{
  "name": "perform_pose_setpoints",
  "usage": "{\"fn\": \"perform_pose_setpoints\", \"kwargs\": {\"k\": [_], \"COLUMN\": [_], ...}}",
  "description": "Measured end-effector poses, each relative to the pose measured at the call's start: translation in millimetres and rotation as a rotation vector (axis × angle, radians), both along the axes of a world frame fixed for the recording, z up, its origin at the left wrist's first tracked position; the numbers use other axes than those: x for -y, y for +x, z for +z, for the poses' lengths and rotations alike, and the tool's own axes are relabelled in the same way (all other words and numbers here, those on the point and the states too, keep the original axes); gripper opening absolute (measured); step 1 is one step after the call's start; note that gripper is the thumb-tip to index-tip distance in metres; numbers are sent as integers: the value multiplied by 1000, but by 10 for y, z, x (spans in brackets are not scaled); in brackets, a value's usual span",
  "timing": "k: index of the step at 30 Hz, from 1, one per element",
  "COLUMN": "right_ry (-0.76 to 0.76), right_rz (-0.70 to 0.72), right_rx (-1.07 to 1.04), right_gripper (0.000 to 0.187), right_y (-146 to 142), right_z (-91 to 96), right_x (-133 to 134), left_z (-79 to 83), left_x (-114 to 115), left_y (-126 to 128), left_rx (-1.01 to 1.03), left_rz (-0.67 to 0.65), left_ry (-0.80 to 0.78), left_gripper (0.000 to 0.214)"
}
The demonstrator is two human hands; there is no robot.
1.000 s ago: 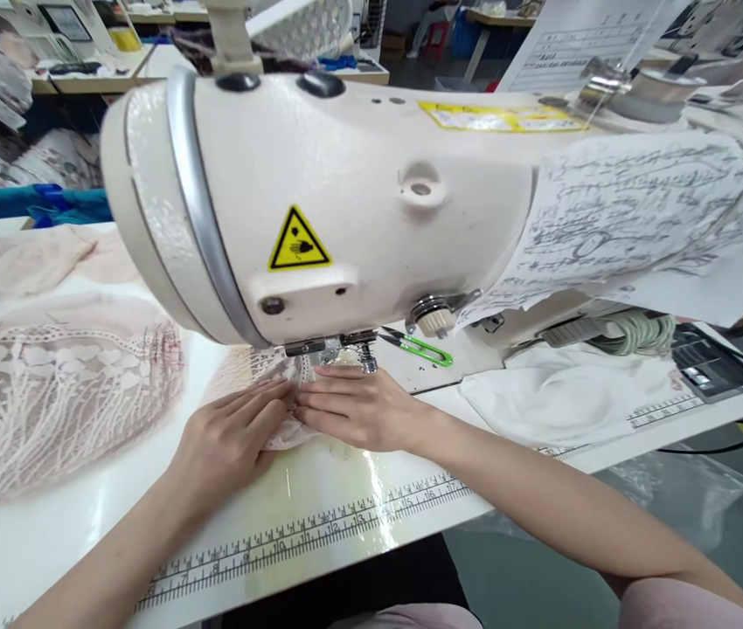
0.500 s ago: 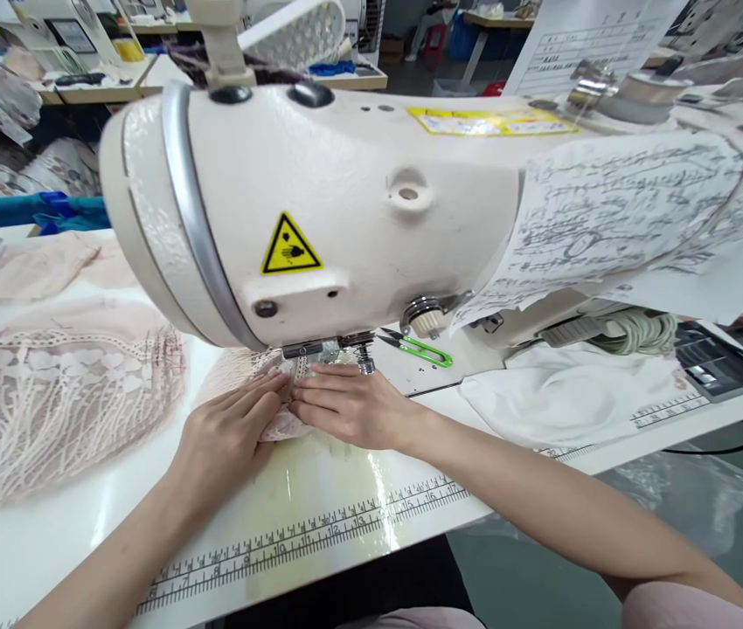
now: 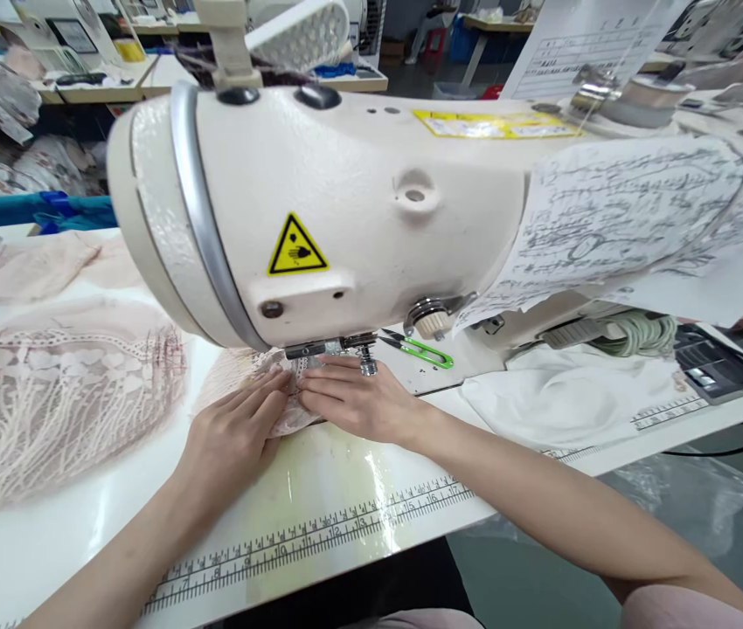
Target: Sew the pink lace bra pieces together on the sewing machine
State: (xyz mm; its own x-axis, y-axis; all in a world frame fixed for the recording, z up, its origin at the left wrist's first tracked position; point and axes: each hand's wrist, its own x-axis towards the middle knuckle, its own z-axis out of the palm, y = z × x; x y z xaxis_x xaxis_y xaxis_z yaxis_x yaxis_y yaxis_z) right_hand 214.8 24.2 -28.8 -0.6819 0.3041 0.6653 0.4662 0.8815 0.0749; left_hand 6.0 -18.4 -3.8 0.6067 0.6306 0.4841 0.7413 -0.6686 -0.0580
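Pale pink lace fabric [image 3: 296,418] lies under the needle area of a cream sewing machine [image 3: 358,201]. My left hand [image 3: 237,428] is closed on the fabric's left side, fingers forward and thumb tucked low. From the right, my right hand [image 3: 358,397] rests on the same fabric with its fingers stretched out flat, close to the presser area. The machine head hides the needle and part of the fingertips. Behind my right hand lie green-handled thread snips [image 3: 420,349] on the machine bed.
More fringed pink lace [image 3: 63,393] spreads over the table at left. White cloth [image 3: 548,393] and a coil of pale green cord [image 3: 640,335] lie at right. Written paper sheets [image 3: 614,218] hang on the machine arm. A printed ruler [image 3: 306,542] runs along the front edge.
Both hands have shifted very slightly right and away from me with the fabric. The view has moved a little too; the machine appears slightly farther right.
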Motion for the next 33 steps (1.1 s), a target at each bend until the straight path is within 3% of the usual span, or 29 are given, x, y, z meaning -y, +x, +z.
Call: {"fn": "perform_pose_setpoints", "kwargs": {"k": [12, 27, 33], "right_ry": [-2, -166, -163], "right_rz": [-71, -136, -232], "right_rx": [15, 96, 150], "right_gripper": [24, 20, 22], "right_y": [50, 74, 73], "right_z": [70, 43, 59], "right_x": [-27, -61, -27], "left_z": [-18, -84, -89], "left_x": [18, -15, -40], "left_y": [56, 65, 58], "left_rx": [-38, -41, -43], "left_rz": [-18, 2, -4], "left_ry": [48, 2, -3], "left_gripper": [29, 37, 38]}}
